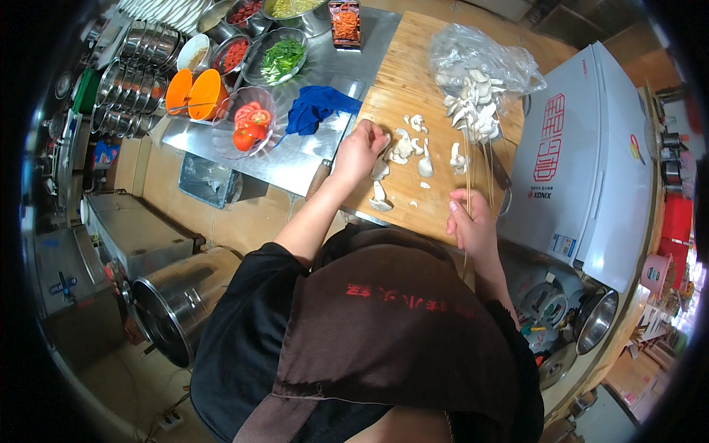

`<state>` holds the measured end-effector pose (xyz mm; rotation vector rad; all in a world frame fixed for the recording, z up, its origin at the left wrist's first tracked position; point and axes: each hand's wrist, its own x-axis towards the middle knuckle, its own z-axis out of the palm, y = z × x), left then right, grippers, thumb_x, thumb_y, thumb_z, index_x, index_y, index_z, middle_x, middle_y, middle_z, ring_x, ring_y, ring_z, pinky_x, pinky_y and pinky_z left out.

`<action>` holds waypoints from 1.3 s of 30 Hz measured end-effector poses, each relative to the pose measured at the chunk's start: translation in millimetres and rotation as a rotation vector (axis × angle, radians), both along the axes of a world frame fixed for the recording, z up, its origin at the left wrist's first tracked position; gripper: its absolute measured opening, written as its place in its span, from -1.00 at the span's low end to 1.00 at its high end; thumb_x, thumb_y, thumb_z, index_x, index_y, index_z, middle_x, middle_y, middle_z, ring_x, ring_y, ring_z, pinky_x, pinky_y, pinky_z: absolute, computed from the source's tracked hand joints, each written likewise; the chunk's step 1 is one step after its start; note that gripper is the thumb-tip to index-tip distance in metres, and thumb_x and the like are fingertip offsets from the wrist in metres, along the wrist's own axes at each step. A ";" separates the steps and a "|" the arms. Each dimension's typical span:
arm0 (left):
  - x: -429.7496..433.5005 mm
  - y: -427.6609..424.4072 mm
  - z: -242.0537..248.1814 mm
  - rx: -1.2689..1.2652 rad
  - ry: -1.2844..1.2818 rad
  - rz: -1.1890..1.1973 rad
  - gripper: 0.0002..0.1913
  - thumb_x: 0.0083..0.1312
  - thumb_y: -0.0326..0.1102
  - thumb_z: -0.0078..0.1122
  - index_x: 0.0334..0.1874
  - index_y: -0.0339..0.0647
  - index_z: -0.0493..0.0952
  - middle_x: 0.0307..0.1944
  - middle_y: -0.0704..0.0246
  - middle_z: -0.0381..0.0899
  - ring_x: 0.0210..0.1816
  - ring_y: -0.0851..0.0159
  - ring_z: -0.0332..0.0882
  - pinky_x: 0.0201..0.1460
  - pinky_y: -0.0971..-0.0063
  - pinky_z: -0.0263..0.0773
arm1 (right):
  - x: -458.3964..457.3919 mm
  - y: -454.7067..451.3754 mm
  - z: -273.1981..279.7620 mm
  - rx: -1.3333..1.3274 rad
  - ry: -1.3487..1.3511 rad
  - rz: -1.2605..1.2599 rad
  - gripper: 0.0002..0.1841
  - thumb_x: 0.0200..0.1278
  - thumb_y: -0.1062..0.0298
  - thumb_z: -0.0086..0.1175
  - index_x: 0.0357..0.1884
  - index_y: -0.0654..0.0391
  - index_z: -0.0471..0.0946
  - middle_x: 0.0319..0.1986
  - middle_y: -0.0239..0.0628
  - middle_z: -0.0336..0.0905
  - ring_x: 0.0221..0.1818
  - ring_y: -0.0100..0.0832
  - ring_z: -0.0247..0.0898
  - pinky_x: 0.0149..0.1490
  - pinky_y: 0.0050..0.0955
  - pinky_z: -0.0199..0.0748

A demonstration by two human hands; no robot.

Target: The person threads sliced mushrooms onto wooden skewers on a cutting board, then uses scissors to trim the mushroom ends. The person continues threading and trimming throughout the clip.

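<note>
My left hand (360, 150) is at the left edge of the wooden cutting board (437, 213), its fingertips pinched on a small oyster mushroom piece. Between the fingers of my right hand (472, 221), near the board's front edge, is a thin bamboo skewer (468, 180) pointing away from me. Loose oyster mushroom pieces (403, 147) lie scattered between the hands. One mushroom (457, 159) lies beside the skewer. Beyond the right hand, skewered oyster mushrooms (477, 113) are heaped, their sticks pointing toward me. A clear plastic bag (482, 52) lies behind the heap, partly under it.
A dark handle (501, 173) lies by the skewers; a knife handle (319, 178) shows beside my left forearm. Leftward are a blue cloth (316, 109), tomatoes in a clear bowl (221, 133), chopped greens (283, 60) and orange containers (205, 94). A white chest freezer (576, 149) stands right.
</note>
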<state>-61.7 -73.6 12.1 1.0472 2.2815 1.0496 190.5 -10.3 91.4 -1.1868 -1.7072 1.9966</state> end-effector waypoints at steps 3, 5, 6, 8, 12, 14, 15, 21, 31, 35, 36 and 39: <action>-2.5 -1.4 -1.2 0.002 0.070 -0.011 -0.77 0.20 -0.24 0.22 -0.23 -0.27 0.52 -0.32 0.18 0.58 -0.24 0.08 0.57 -0.17 0.28 0.45 | 0.4 2.7 9.5 0.007 -0.052 0.039 -0.77 0.35 0.35 -0.06 -0.02 0.21 0.38 -0.72 -0.38 0.37 -0.82 -0.66 0.05 -0.71 -0.67 -0.02; -5.4 -6.0 -4.2 -0.182 0.204 -0.090 -0.76 0.20 -0.23 0.24 -0.25 -0.26 0.54 -0.29 0.18 0.55 -0.20 0.09 0.55 -0.13 0.28 0.44 | -0.5 3.1 11.5 -0.009 -0.059 0.036 -0.75 0.35 0.35 -0.05 0.00 0.22 0.41 -0.72 -0.40 0.36 -0.81 -0.67 0.06 -0.70 -0.67 0.00; -5.7 -7.6 -6.4 -0.254 0.163 -0.084 -0.75 0.15 -0.20 0.27 -0.24 -0.21 0.58 -0.21 0.20 0.52 -0.08 0.07 0.50 -0.03 0.26 0.42 | -1.1 2.8 11.5 -0.015 -0.061 0.034 -0.75 0.35 0.36 -0.05 0.01 0.22 0.41 -0.72 -0.40 0.36 -0.82 -0.68 0.04 -0.70 -0.67 -0.02; -6.5 -12.6 -10.6 -0.272 0.178 -0.069 -0.75 0.14 -0.19 0.29 -0.26 -0.22 0.57 -0.21 0.19 0.52 -0.06 0.07 0.49 -0.02 0.25 0.41 | -2.4 1.6 10.1 -0.049 -0.070 0.021 -0.75 0.34 0.39 -0.05 0.01 0.21 0.41 -0.71 -0.42 0.36 -0.84 -0.71 0.00 -0.71 -0.69 -0.05; -7.4 -18.3 -12.7 -0.277 0.300 -0.142 -0.73 0.12 -0.18 0.33 -0.27 -0.21 0.55 -0.28 0.23 0.55 -0.17 0.13 0.54 -0.09 0.32 0.44 | -3.7 -2.7 7.8 -0.032 -0.095 0.059 -0.76 0.34 0.38 -0.03 0.00 0.19 0.45 -0.71 -0.46 0.36 -0.84 -0.71 0.01 -0.70 -0.70 -0.04; -7.6 -16.1 -8.2 -0.147 -0.062 -0.060 -0.73 0.15 -0.19 0.33 -0.25 -0.21 0.53 -0.34 0.31 0.57 -0.26 0.24 0.55 -0.16 0.44 0.44 | -3.6 -4.3 9.1 -0.038 -0.083 0.072 -0.77 0.34 0.37 -0.02 -0.01 0.19 0.47 -0.70 -0.47 0.35 -0.83 -0.71 0.02 -0.70 -0.70 -0.02; -6.1 -14.5 -4.7 -0.092 -0.246 -0.019 -0.73 0.16 -0.20 0.33 -0.24 -0.22 0.52 -0.37 0.35 0.58 -0.31 0.30 0.55 -0.20 0.49 0.44 | -3.2 -4.6 10.5 -0.026 -0.087 0.077 -0.76 0.33 0.37 -0.01 -0.01 0.20 0.47 -0.69 -0.48 0.36 -0.79 -0.72 0.05 -0.68 -0.70 0.00; 8.0 -9.9 27.2 0.276 -0.920 -0.056 -0.76 0.33 -0.33 0.15 -0.06 -0.33 0.50 -0.28 0.43 0.60 -0.29 0.54 0.50 -0.16 0.67 0.39 | -5.1 -3.7 19.7 -0.019 -0.079 0.081 -0.75 0.32 0.38 0.01 -0.02 0.24 0.49 -0.67 -0.50 0.36 -0.69 -0.72 0.16 -0.61 -0.68 0.08; 26.9 -12.2 52.4 0.278 -0.646 -0.177 -0.77 0.28 -0.38 0.20 -0.05 -0.29 0.53 -0.21 0.44 0.61 -0.18 0.55 0.50 -0.08 0.65 0.40 | 0.8 -1.3 27.9 0.005 -0.135 0.084 -0.79 0.30 0.44 0.03 -0.07 0.24 0.50 -0.64 -0.51 0.36 -0.63 -0.70 0.22 -0.52 -0.65 0.19; 48.5 -14.1 53.6 0.147 -0.579 -0.216 -0.79 0.23 -0.40 0.25 -0.09 -0.24 0.58 -0.26 0.47 0.63 -0.22 0.56 0.51 -0.11 0.66 0.42 | -0.6 -2.8 20.4 -0.042 -0.126 0.046 -0.81 0.29 0.44 0.04 -0.08 0.23 0.50 -0.65 -0.51 0.36 -0.64 -0.70 0.21 -0.52 -0.65 0.20; 57.3 -13.8 52.0 0.172 -0.592 -0.291 -0.80 0.23 -0.40 0.26 -0.11 -0.23 0.60 -0.26 0.47 0.63 -0.21 0.55 0.51 -0.10 0.65 0.42 | -2.9 -3.2 16.5 -0.031 -0.096 0.027 -0.81 0.29 0.43 0.04 -0.09 0.23 0.50 -0.65 -0.51 0.35 -0.64 -0.70 0.21 -0.52 -0.65 0.20; 69.5 -6.5 40.7 0.248 -0.530 -0.393 -0.72 0.29 -0.37 0.18 0.02 -0.27 0.49 -0.15 0.40 0.60 -0.16 0.50 0.51 -0.08 0.63 0.41 | -4.6 -2.3 6.9 -0.040 -0.040 -0.040 -0.80 0.29 0.43 0.03 -0.08 0.23 0.49 -0.66 -0.51 0.34 -0.65 -0.69 0.21 -0.52 -0.65 0.20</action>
